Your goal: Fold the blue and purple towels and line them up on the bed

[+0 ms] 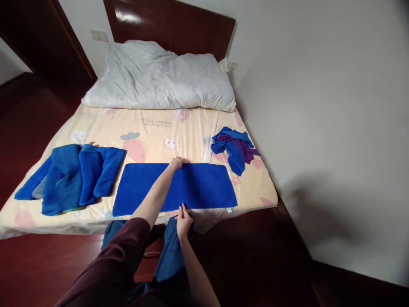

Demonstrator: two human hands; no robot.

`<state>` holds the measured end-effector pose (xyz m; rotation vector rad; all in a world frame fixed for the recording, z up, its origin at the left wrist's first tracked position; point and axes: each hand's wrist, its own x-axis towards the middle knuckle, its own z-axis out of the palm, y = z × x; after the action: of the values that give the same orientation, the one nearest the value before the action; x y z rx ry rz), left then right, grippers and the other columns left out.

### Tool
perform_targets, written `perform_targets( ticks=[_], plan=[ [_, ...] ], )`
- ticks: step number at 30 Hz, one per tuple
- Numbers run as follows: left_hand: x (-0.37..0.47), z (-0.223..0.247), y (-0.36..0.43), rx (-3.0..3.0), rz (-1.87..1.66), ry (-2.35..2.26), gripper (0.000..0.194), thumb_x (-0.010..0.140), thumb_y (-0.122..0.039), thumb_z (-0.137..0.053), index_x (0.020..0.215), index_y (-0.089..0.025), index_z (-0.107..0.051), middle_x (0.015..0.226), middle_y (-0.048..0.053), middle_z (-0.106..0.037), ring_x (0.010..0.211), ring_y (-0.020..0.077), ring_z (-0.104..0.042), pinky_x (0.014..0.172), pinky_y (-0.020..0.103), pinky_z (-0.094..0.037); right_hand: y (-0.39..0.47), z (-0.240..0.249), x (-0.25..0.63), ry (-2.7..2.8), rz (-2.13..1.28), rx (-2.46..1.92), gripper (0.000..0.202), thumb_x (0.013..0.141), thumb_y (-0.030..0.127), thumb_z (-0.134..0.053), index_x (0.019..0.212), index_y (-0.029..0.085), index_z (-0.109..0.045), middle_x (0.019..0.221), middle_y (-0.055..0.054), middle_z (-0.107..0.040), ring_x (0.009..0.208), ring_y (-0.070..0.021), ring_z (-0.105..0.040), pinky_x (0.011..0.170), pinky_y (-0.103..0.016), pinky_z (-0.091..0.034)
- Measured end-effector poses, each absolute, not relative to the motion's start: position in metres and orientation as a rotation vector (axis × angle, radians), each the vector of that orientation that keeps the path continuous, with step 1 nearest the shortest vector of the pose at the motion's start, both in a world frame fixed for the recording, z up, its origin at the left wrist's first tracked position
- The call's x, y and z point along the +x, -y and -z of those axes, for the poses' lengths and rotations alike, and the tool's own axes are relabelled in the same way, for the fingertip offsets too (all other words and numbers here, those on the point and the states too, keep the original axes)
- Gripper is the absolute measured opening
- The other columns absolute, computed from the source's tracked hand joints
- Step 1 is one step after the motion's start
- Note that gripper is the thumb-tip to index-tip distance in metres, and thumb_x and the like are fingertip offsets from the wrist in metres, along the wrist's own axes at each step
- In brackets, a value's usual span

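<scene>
A blue towel (204,185) lies spread flat as a long rectangle along the near edge of the bed, with a slight crease near its middle. My left hand (176,162) reaches across it, fingers closed on its far edge. At the near edge, my right hand (184,221) pinches the cloth between thumb and fingers. A small white tag (229,209) sticks out at the towel's near right corner. To the left rests a group of folded blue and teal towels (64,179), partly overlapping. A crumpled heap of blue and purple cloths (234,147) lies to the right.
The bed (153,136) wears a cream sheet with strawberry and rabbit prints. A white quilt (159,81) is bundled against the dark wooden headboard (172,25). A grey-white wall (319,106) runs along the right, and dark reddish flooring (38,264) surrounds the bed.
</scene>
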<state>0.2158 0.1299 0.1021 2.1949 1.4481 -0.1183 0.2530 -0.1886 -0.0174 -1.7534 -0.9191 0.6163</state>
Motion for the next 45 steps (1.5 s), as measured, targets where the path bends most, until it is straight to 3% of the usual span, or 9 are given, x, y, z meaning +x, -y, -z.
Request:
perform_targets(
  ticks=[5,8,17,25,28,33,38,42,45],
  plan=[
    [0.218,-0.094,-0.137,2.134,0.085,-1.511,0.026,0.094,-0.018,-0.059,0.116,-0.014,-0.071,0.121,0.014,-0.070,0.114,0.0208,-0.064,0.100,0.026,-0.045,0.189,0.017,0.250,0.927,-0.629,-1.764,0.069,0.101,0.065,-0.041,0.127,0.012,-0.075,0.086,-0.016,-0.080,0.049,-0.0235,-0.071,0.055,-0.032,-0.059],
    [0.220,-0.091,-0.140,2.081,0.072,-1.583,0.024,0.094,-0.024,-0.060,0.113,-0.016,-0.072,0.118,0.016,-0.071,0.113,0.0247,-0.066,0.098,0.031,-0.049,0.189,0.015,0.250,0.942,-0.600,-1.766,0.068,0.101,0.064,-0.040,0.129,0.012,-0.073,0.102,-0.019,-0.080,0.055,-0.0234,-0.073,0.056,-0.032,-0.060],
    [0.218,-0.087,-0.144,2.000,-0.070,-1.639,0.034,0.095,-0.023,-0.054,0.127,-0.015,-0.063,0.123,0.021,-0.067,0.112,0.0289,-0.068,0.092,0.037,-0.053,0.201,0.021,0.255,0.944,-0.546,-1.848,0.072,0.100,0.066,-0.037,0.118,0.011,-0.080,0.080,-0.017,-0.079,0.052,-0.0275,-0.073,0.061,-0.036,-0.061],
    [0.216,-0.088,-0.141,1.964,-0.161,-1.571,0.029,0.097,-0.018,-0.049,0.121,-0.012,-0.065,0.113,0.018,-0.071,0.107,0.0250,-0.069,0.095,0.033,-0.052,0.200,0.016,0.253,1.013,-0.550,-1.853,0.072,0.102,0.064,-0.033,0.121,0.012,-0.078,0.096,-0.019,-0.080,0.056,-0.0265,-0.074,0.068,-0.037,-0.061],
    [0.212,-0.102,-0.139,1.939,-0.205,-1.542,0.031,0.095,-0.016,-0.049,0.121,-0.010,-0.065,0.104,0.016,-0.073,0.092,0.0217,-0.071,0.090,0.032,-0.054,0.201,0.015,0.251,0.995,-0.528,-1.818,0.068,0.102,0.063,-0.036,0.118,0.014,-0.079,0.096,-0.018,-0.080,0.063,-0.0286,-0.076,0.068,-0.038,-0.062],
    [0.205,-0.131,-0.132,1.901,-0.288,-1.494,0.031,0.095,-0.014,-0.047,0.120,-0.010,-0.064,0.102,0.015,-0.076,0.072,0.0160,-0.070,0.081,0.028,-0.055,0.202,0.002,0.251,1.009,-0.378,-1.726,0.060,0.104,0.057,-0.041,0.111,0.012,-0.081,0.106,-0.021,-0.078,0.092,-0.0321,-0.078,0.085,-0.041,-0.061],
    [0.194,-0.170,-0.121,1.876,-0.416,-1.439,0.030,0.092,-0.014,-0.048,0.116,-0.010,-0.067,0.094,0.012,-0.076,0.058,0.0140,-0.066,0.070,0.026,-0.054,0.206,-0.029,0.252,0.977,-0.288,-1.697,0.060,0.102,0.060,-0.045,0.108,0.012,-0.081,0.104,-0.021,-0.078,0.096,-0.0318,-0.076,0.090,-0.044,-0.059],
    [0.179,-0.218,-0.113,1.883,-0.607,-1.427,0.023,0.088,-0.017,-0.055,0.103,-0.012,-0.071,0.079,0.007,-0.074,0.060,0.0148,-0.065,0.071,0.026,-0.054,0.201,-0.073,0.265,0.852,-0.339,-1.632,0.065,0.097,0.065,-0.051,0.114,0.008,-0.077,0.112,-0.022,-0.077,0.101,-0.0315,-0.075,0.089,-0.041,-0.059],
    [0.161,-0.261,-0.103,1.909,-0.794,-1.386,0.018,0.084,-0.023,-0.062,0.094,-0.014,-0.074,0.080,0.006,-0.074,0.072,0.0169,-0.067,0.075,0.027,-0.053,0.189,-0.121,0.290,0.832,-0.311,-1.518,0.071,0.093,0.068,-0.052,0.116,0.005,-0.075,0.114,-0.024,-0.076,0.101,-0.0314,-0.075,0.091,-0.042,-0.060]
  ],
)
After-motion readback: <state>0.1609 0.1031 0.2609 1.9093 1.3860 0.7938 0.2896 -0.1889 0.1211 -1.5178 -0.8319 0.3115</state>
